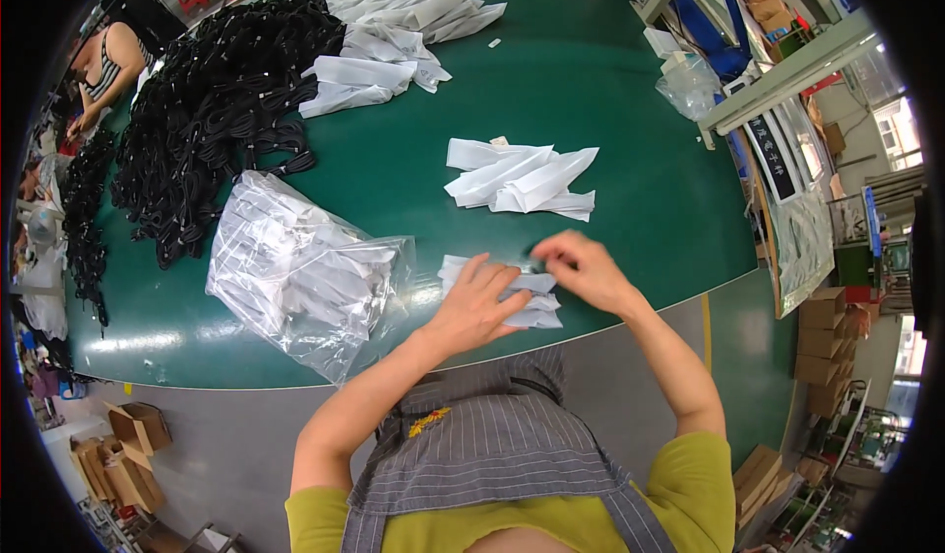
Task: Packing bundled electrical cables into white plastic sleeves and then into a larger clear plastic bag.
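Near the front edge of the green table, my left hand [476, 307] lies with fingers stretched over a small pile of white paper-like strips [535, 315], pressing on them. To its right, just above the pile, my right hand [587, 266] has its fingers curled together. A small dark blur shows by its fingertips, and what they hold, if anything, cannot be made out. Farther back lies a loose group of flat white strips [527, 181], crossing one another. On the left rests a clear plastic bag [295, 267] filled with similar white strips.
A large heap of black cords [221, 90] covers the table's far left. Beside it lie more white strips [394, 31]. A metal frame [787, 82] stands at the right edge, with a crumpled clear bag [687, 85]. A person [113, 65] sits at the far left.
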### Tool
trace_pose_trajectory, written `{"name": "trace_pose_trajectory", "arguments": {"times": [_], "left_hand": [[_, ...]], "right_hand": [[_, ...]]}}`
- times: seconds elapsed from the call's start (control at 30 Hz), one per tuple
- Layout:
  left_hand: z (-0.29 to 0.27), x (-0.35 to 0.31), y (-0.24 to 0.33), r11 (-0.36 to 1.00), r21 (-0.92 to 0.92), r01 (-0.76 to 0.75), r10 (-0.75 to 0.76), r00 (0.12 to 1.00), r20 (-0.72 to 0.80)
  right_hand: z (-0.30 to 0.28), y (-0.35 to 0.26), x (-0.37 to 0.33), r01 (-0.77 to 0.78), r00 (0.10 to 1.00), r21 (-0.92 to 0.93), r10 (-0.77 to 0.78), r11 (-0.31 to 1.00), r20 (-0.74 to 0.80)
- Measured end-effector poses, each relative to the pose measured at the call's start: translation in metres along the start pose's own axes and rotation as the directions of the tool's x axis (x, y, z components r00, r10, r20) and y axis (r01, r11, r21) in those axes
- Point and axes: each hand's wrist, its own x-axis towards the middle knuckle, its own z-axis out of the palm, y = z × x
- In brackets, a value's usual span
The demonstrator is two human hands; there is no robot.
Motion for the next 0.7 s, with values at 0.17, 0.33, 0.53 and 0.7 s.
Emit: {"name": "trace_pose_trajectory", "arguments": {"times": [0.17, 0.33, 0.53, 0.7], "left_hand": [[0.009, -0.001, 0.011, 1.0, -0.024, 0.019, -0.02, 0.999, -0.031], [0.002, -0.004, 0.017, 0.999, 0.035, 0.007, -0.006, 1.0, -0.018], [0.002, -0.007, 0.017, 0.988, 0.089, 0.123, -0.127, 0.991, 0.048], [0.006, -0.001, 0.019, 0.988, 0.057, 0.143, -0.142, 0.989, -0.036]], "right_hand": [[-0.02, 0.025, 0.02, 0.039, 0.872, -0.709, -0.371, 0.704, -0.321], [0.017, 0.016, -0.017, 0.204, 0.952, -0.539, -0.295, 0.817, -0.085], [-0.032, 0.007, 0.033, 0.174, 0.827, -0.664, -0.474, 0.727, -0.302], [-0.06, 0.035, 0.075, 0.166, 0.863, -0.825, -0.484, 0.54, -0.144]]}}
